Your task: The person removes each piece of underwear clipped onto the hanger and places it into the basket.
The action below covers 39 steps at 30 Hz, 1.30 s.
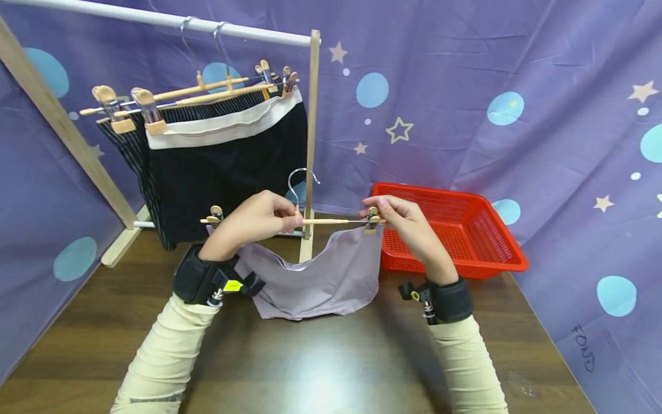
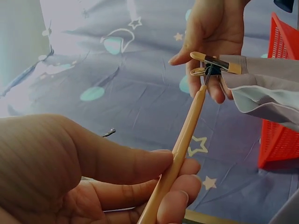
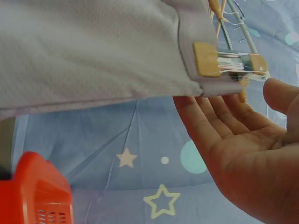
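My left hand (image 1: 258,221) pinches the wooden bar of a clip hanger (image 1: 328,221) between thumb and fingers, beside the metal hook. From the hanger's clips hangs a mauve cloth garment (image 1: 320,287), its waistband sagging in the middle. Close around the right-hand clip (image 3: 229,63) is my right hand (image 3: 252,149), thumb apart and fingers extended behind the garment's corner. In the left wrist view the same clip bites the waistband, with the right palm behind it. The left-hand clip (image 1: 216,213) shows past my left wrist.
On the left stands a rack with a white rail (image 1: 155,17) and wooden posts. Black shorts with a white waistband (image 1: 227,167) and a striped garment (image 1: 126,146) hang there on clip hangers. A red plastic basket (image 1: 509,256) sits on the wooden table (image 1: 310,374) at the right.
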Each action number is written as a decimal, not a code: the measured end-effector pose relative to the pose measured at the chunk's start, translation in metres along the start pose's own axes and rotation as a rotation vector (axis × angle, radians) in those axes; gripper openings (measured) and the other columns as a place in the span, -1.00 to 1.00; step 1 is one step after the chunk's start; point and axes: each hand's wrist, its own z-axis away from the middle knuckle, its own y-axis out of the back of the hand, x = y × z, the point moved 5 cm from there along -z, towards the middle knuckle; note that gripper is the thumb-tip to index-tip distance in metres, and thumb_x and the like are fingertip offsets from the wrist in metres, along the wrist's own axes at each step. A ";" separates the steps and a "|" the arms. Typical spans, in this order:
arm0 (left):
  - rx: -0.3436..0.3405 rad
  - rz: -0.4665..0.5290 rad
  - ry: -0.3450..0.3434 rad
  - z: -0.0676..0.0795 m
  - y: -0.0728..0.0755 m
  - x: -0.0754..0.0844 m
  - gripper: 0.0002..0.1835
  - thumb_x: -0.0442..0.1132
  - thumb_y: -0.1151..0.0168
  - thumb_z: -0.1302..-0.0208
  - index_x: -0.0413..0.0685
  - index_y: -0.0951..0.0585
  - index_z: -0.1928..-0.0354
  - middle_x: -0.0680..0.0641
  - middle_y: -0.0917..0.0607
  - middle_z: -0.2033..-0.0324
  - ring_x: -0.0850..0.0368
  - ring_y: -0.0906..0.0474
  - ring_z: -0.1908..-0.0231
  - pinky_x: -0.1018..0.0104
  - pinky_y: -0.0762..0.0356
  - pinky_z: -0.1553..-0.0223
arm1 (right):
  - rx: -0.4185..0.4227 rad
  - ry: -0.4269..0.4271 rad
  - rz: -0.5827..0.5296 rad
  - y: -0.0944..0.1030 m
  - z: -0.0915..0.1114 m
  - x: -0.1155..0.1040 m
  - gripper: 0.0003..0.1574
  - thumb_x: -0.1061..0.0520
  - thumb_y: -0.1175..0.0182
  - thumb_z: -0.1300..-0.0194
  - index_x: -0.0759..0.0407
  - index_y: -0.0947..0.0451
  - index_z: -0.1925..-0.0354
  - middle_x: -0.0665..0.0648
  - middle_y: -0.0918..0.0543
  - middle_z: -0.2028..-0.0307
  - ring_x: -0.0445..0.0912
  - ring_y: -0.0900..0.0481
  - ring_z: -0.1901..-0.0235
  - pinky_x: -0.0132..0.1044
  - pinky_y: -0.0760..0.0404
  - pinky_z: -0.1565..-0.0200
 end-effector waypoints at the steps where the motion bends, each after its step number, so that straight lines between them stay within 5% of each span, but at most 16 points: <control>1: 0.002 0.005 0.002 -0.001 -0.001 -0.003 -0.84 -0.29 -0.26 -0.34 -0.15 -0.73 0.39 0.08 -0.66 0.55 0.24 -0.49 0.44 0.36 -0.40 0.35 | 0.005 -0.009 -0.001 -0.001 0.000 0.002 -0.54 0.02 -0.01 -0.61 0.33 -0.55 -0.20 0.41 -0.70 0.00 -0.05 -0.72 0.00 -0.29 -0.67 -0.08; 12: 0.010 0.036 0.007 -0.011 -0.007 -0.023 -0.87 -0.30 -0.29 -0.33 -0.17 -0.75 0.34 0.06 -0.67 0.50 0.24 -0.50 0.40 0.35 -0.44 0.29 | 0.042 -0.085 0.011 -0.004 -0.006 0.025 -0.51 0.03 -0.06 -0.58 0.39 -0.54 -0.21 0.37 -0.67 -0.09 -0.16 -0.67 -0.02 -0.29 -0.63 -0.16; 22: 0.009 0.054 0.005 -0.025 -0.011 -0.044 -0.85 -0.30 -0.27 -0.36 -0.15 -0.74 0.35 0.06 -0.62 0.53 0.18 -0.47 0.42 0.32 -0.41 0.33 | 0.079 -0.086 0.006 -0.008 -0.013 0.041 -0.58 0.11 -0.16 -0.52 0.39 -0.58 -0.16 0.02 -0.75 0.09 -0.16 -0.62 0.07 -0.37 -0.57 -0.01; 33: 0.096 -0.003 -0.044 -0.029 -0.020 -0.056 -0.85 -0.30 -0.32 -0.34 -0.11 -0.74 0.41 0.12 -0.46 0.63 0.20 -0.36 0.52 0.37 -0.28 0.46 | 0.103 -0.103 -0.005 -0.013 -0.014 0.055 -0.63 0.14 -0.19 -0.50 0.42 -0.60 -0.07 0.03 -0.78 0.22 -0.18 -0.67 0.12 -0.38 -0.51 0.11; 39: 0.111 -0.023 -0.038 -0.034 -0.018 -0.059 -0.85 -0.28 -0.34 -0.34 -0.07 -0.75 0.41 0.13 -0.43 0.65 0.18 -0.35 0.53 0.34 -0.24 0.47 | 0.175 -0.193 -0.025 -0.015 -0.020 0.058 -0.59 0.11 -0.21 -0.49 0.46 -0.60 -0.06 0.09 -0.76 0.22 -0.19 -0.63 0.17 -0.40 -0.60 0.15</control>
